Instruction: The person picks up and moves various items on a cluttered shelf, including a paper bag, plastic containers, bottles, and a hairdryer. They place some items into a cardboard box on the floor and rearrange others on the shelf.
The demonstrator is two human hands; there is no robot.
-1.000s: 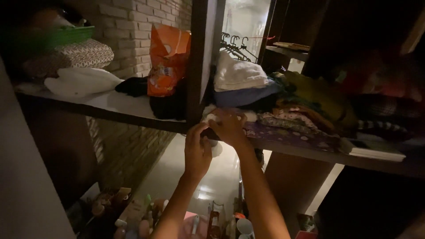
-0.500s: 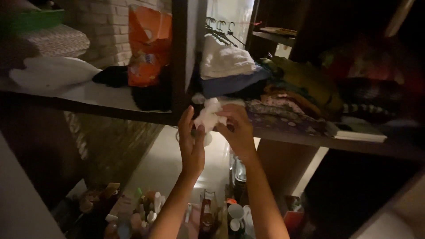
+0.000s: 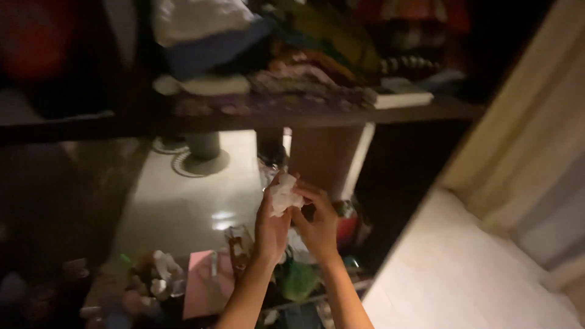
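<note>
Holding 1 crumpled white tissue at centre frame: left hand and right hand, fingers of both curled closed on it. Far above, 1 dark shelf bears folded clothes; small bottles stand near left.

- We see a home storage corner, dim, likely a bedroom closet.
- A dark wooden shelf carries folded clothes in a stack.
- Near left, small bottles crowd a lower surface.
- At right hangs a pale curtain above a glossy tiled floor.
</note>
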